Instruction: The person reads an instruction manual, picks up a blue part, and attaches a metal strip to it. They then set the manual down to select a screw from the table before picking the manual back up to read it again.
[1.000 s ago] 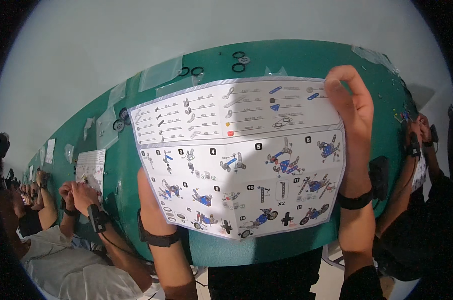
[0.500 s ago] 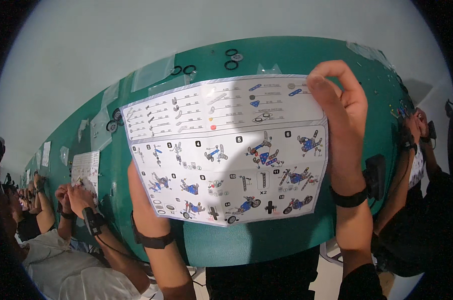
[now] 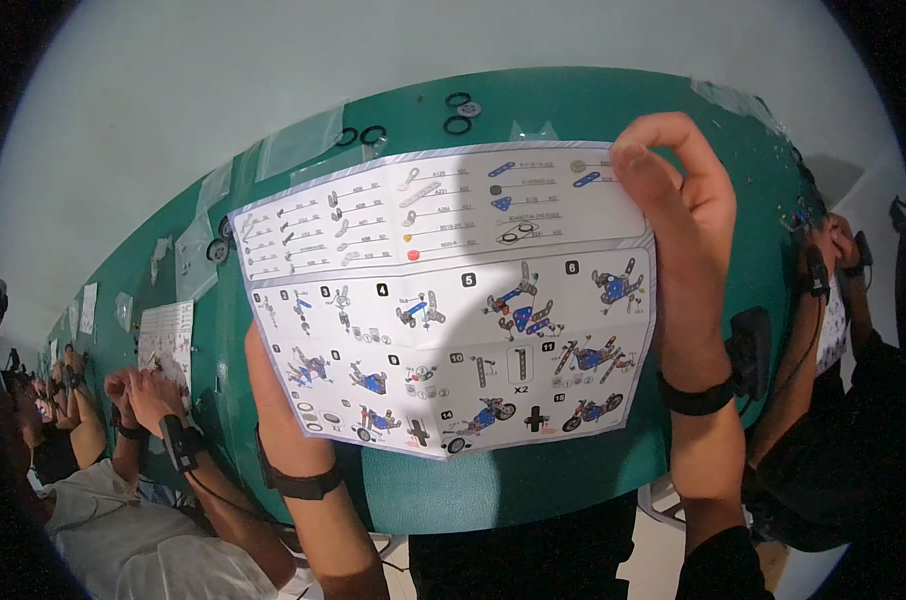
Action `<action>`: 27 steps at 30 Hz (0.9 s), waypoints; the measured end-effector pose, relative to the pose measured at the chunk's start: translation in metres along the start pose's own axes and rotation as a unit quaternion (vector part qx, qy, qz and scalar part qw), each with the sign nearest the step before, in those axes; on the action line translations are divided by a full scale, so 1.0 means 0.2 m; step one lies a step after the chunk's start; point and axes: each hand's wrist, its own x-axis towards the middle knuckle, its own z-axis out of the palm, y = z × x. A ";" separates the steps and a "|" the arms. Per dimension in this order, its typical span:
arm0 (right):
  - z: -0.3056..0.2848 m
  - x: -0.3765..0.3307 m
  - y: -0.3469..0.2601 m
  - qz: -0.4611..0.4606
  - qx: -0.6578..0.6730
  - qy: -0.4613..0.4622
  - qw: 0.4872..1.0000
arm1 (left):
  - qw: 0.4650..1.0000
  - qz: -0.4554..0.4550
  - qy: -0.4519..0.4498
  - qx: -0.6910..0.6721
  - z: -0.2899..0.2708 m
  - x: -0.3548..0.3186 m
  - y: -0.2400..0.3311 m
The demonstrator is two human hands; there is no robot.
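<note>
Head view: both hands hold up an instruction sheet [image 3: 443, 300] over the green table [image 3: 533, 480].

Right hand [image 3: 688, 230] grips the sheet's upper right edge, thumb in front, fingers curled behind. Black band on that wrist.

Left hand [image 3: 273, 400] is mostly hidden behind the lower left corner. It supports the sheet there, but I can't see the finger positions. Black band on this wrist too.

The sheet is off the table, tilted slightly, printed side to the camera. Top strip is a parts list. Below it are numbered build steps, with a blue and grey vehicle model taking shape.

Progress, as a judgement: very early. No assembled model anywhere, neither hand holds a part, and the person appears to be reading. All the building looks left to do.

On the table beyond the sheet: black rubber rings [image 3: 459, 112], two more rings [image 3: 361, 134] further left, and clear plastic bags [image 3: 303, 145]. A small wheel [image 3: 218, 250] sits near the sheet's left corner.

Left edge: a neighbour's hands [image 3: 138, 385] work at their own sheet [image 3: 168, 335]. Right edge: another person's arm [image 3: 823, 300] reaches onto the table.
</note>
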 end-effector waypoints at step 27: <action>-0.02 0.01 0.00 0.008 -0.004 -0.006 1.000 | 0.983 0.005 0.045 0.178 0.04 -0.02 0.01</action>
